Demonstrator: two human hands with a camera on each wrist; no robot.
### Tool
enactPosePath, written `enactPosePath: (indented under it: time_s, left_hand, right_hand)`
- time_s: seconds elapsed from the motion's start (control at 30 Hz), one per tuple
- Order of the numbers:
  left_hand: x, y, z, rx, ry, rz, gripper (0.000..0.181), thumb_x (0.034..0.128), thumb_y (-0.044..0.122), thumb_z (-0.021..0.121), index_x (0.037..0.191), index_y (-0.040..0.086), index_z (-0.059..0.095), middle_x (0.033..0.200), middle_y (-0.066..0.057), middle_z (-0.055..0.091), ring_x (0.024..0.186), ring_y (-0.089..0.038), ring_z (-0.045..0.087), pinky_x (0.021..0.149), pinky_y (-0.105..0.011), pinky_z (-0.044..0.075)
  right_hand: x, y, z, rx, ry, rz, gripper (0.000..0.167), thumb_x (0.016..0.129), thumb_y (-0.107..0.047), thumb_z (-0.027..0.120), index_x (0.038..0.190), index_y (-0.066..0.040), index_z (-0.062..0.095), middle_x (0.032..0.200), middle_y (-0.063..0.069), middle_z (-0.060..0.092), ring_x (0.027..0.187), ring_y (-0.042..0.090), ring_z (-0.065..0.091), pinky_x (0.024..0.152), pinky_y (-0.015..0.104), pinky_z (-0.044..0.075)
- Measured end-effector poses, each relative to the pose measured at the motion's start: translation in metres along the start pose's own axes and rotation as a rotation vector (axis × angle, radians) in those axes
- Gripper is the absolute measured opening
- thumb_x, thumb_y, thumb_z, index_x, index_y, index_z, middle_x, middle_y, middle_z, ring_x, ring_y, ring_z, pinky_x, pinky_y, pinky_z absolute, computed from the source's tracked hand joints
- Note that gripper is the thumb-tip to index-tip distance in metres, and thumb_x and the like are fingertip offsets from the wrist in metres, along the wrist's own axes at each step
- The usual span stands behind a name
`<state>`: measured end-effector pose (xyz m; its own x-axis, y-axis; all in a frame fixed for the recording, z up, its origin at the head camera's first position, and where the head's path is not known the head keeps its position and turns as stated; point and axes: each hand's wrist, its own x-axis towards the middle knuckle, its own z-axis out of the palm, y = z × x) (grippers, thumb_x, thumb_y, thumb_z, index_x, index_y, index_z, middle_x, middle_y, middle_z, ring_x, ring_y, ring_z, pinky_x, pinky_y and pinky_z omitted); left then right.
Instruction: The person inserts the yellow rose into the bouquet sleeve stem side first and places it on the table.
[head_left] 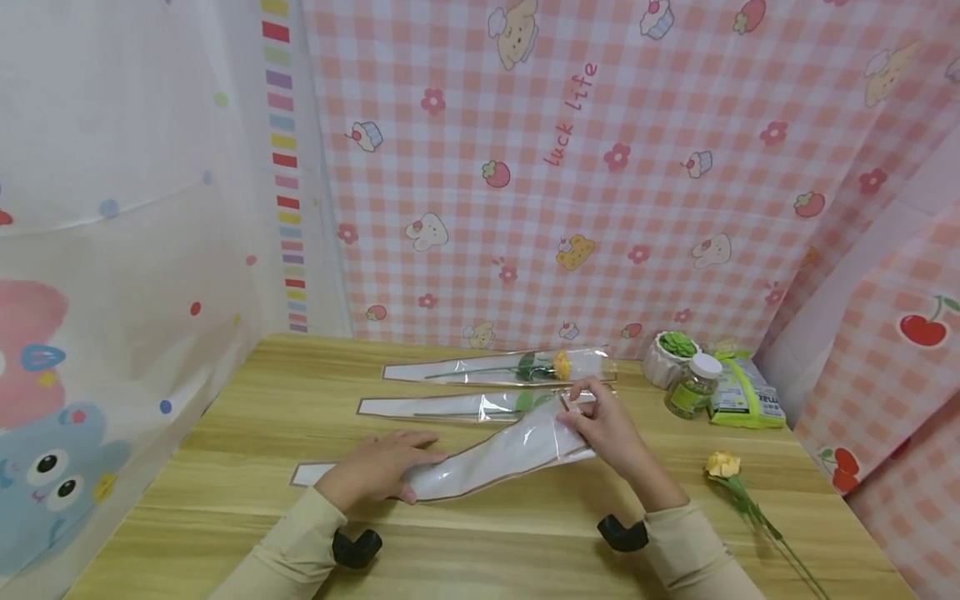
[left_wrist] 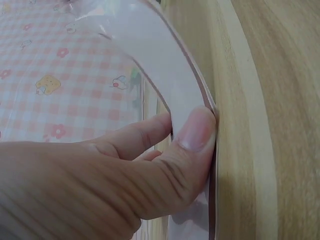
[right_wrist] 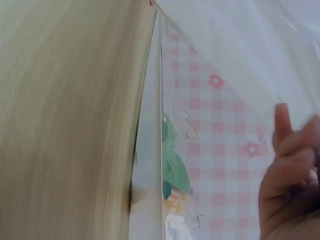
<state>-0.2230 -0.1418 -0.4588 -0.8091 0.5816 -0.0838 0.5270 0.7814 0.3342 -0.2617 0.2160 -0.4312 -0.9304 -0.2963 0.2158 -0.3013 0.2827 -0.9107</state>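
Note:
A long white flower sleeve (head_left: 495, 457) with a brown border lies across the table, its wide right end lifted and bent upward. My left hand (head_left: 386, 468) holds its narrower part near the table; in the left wrist view the thumb (left_wrist: 197, 130) lies on one edge and the fingers on the other. My right hand (head_left: 606, 423) pinches the lifted wide end. In the right wrist view the right hand (right_wrist: 295, 175) shows only partly, by the raised film. No flower is visible inside this sleeve.
Behind lie two more sleeves, the far one holding a yellow rose (head_left: 562, 365), the nearer one a green stem (head_left: 465, 414). A loose yellow rose (head_left: 723, 465) lies at right. A potted succulent (head_left: 677, 344), a lidded jar (head_left: 693, 386) and a green-grey packet (head_left: 746, 392) stand at back right.

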Motion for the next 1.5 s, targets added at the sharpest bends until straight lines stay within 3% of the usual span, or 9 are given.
enactPosePath:
  time_s: [0.1, 0.3, 0.43, 0.53, 0.7, 0.9, 1.03, 1.23, 1.5]
  left_hand:
    - [0.0, 0.0, 0.0, -0.016, -0.001, -0.005, 0.074, 0.0759, 0.025, 0.081, 0.146, 0.02, 0.057, 0.16, -0.009, 0.039, 0.145, -0.042, 0.033, 0.104, -0.079, 0.027]
    - [-0.002, 0.001, -0.001, -0.016, -0.003, -0.002, 0.075, 0.0762, 0.025, 0.081, 0.146, 0.021, 0.056, 0.16, -0.009, 0.039, 0.145, -0.042, 0.034, 0.103, -0.079, 0.029]
    - [-0.002, 0.002, -0.002, -0.009, 0.001, 0.008, 0.074, 0.0763, 0.025, 0.082, 0.146, 0.02, 0.057, 0.159, -0.01, 0.04, 0.144, -0.043, 0.035, 0.102, -0.079, 0.03]
    - [-0.002, 0.001, -0.002, -0.008, 0.0, 0.008, 0.073, 0.077, 0.025, 0.082, 0.146, 0.02, 0.057, 0.159, -0.011, 0.041, 0.144, -0.043, 0.035, 0.102, -0.079, 0.03]
    - [-0.002, 0.0, 0.0, 0.003, -0.007, 0.003, 0.072, 0.0778, 0.027, 0.081, 0.146, 0.022, 0.057, 0.16, -0.008, 0.04, 0.145, -0.04, 0.034, 0.103, -0.078, 0.029]
    - [-0.002, 0.0, 0.0, -0.008, -0.012, -0.003, 0.073, 0.0773, 0.027, 0.08, 0.146, 0.022, 0.056, 0.161, -0.007, 0.038, 0.146, -0.04, 0.032, 0.105, -0.077, 0.029]
    - [-0.003, 0.0, -0.001, -0.008, -0.008, 0.01, 0.072, 0.0784, 0.027, 0.08, 0.146, 0.02, 0.057, 0.16, -0.008, 0.038, 0.146, -0.04, 0.033, 0.105, -0.077, 0.029]
    - [-0.004, 0.0, -0.002, -0.005, -0.004, 0.014, 0.07, 0.0792, 0.027, 0.08, 0.145, 0.019, 0.058, 0.16, -0.008, 0.039, 0.145, -0.04, 0.034, 0.105, -0.077, 0.03]
    - [0.002, 0.001, -0.005, -0.063, 0.043, 0.054, 0.073, 0.0837, 0.035, 0.079, 0.149, 0.015, 0.053, 0.162, -0.017, 0.031, 0.145, -0.043, 0.033, 0.109, -0.069, 0.032]
  right_hand:
    - [0.0, -0.003, 0.002, -0.054, 0.047, -0.001, 0.027, 0.091, 0.002, 0.071, 0.111, 0.006, 0.053, 0.057, 0.001, 0.06, 0.047, 0.003, 0.051, 0.043, 0.018, 0.037]
    - [-0.003, -0.007, 0.006, -0.04, 0.061, -0.066, 0.046, 0.093, 0.001, 0.069, 0.125, 0.001, 0.037, 0.064, 0.01, 0.066, 0.046, 0.005, 0.051, 0.041, 0.02, 0.037]
    - [-0.005, -0.007, 0.008, -0.17, 0.036, -0.259, 0.026, 0.09, 0.002, 0.072, 0.108, 0.002, 0.053, 0.058, 0.002, 0.059, 0.045, 0.0, 0.045, 0.04, 0.018, 0.035]
    - [-0.004, -0.006, 0.005, -0.273, 0.012, -0.303, 0.006, 0.092, -0.002, 0.07, 0.098, -0.002, 0.068, 0.067, 0.003, 0.065, 0.056, -0.002, 0.049, 0.047, 0.019, 0.041]
    - [-0.006, -0.004, -0.011, -0.155, -0.194, -0.127, 0.036, 0.11, -0.02, 0.044, 0.109, 0.004, 0.071, 0.116, 0.021, 0.068, 0.096, 0.004, 0.059, 0.08, 0.023, 0.052]
    - [-0.008, 0.001, -0.028, 0.188, -0.442, 0.055, 0.052, 0.113, -0.029, 0.033, 0.13, 0.015, 0.054, 0.14, 0.027, 0.053, 0.119, 0.015, 0.061, 0.099, 0.032, 0.052]
    - [-0.009, 0.001, -0.03, 0.139, -0.468, 0.033, 0.035, 0.104, -0.009, 0.049, 0.131, 0.011, 0.055, 0.129, 0.011, 0.06, 0.11, 0.014, 0.06, 0.091, 0.029, 0.053]
    - [-0.006, 0.0, -0.022, 0.032, -0.485, 0.062, 0.04, 0.094, -0.001, 0.067, 0.131, 0.004, 0.052, 0.097, 0.008, 0.061, 0.087, 0.016, 0.06, 0.073, 0.025, 0.053]
    - [-0.006, 0.0, -0.019, 0.104, -0.544, 0.113, 0.08, 0.088, -0.002, 0.076, 0.154, -0.004, 0.03, 0.127, 0.024, 0.054, 0.107, 0.032, 0.061, 0.086, 0.041, 0.056]
